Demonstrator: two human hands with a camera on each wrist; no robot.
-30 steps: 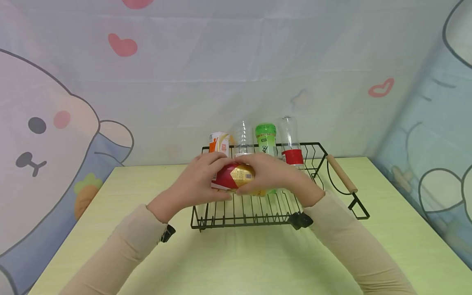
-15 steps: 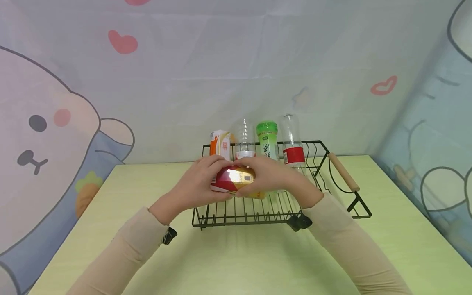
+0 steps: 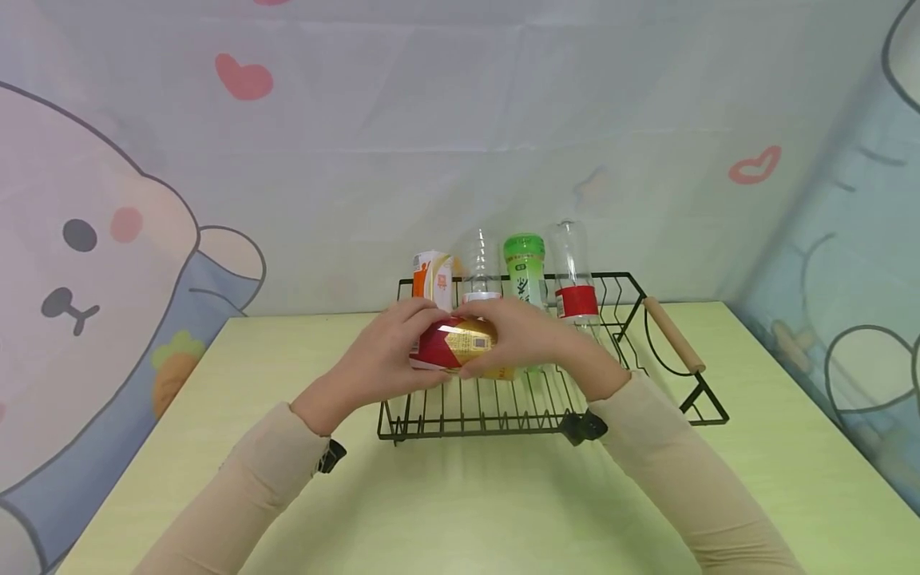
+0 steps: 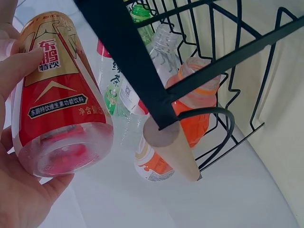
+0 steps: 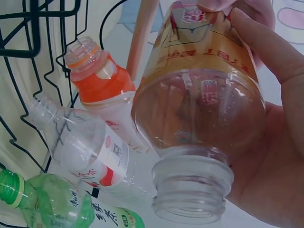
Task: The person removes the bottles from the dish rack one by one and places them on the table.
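A plastic bottle (image 3: 446, 345) with a red and gold label lies sideways between both hands, over the front half of a black wire rack (image 3: 467, 433). My left hand (image 3: 384, 355) grips its base end; in the left wrist view the red part of the label and the clear base of the bottle (image 4: 61, 102) show. My right hand (image 3: 521, 339) holds the other end, thumb and fingers around it. From the right wrist, the open, capless neck of the bottle (image 5: 192, 185) is visible. Part of the label is hidden by the fingers.
Several bottles lean in a row at the rack's back: a white and orange one (image 3: 433, 281), a clear one (image 3: 480, 259), a green-capped one (image 3: 528, 267) and one with a red band (image 3: 576, 302). A wooden handle (image 3: 673, 334) is on the rack's right.
The head view has shifted slightly, so the rack and its bottles sit a little farther up and right. Both hands keep hold of the red and gold bottle, almost still.
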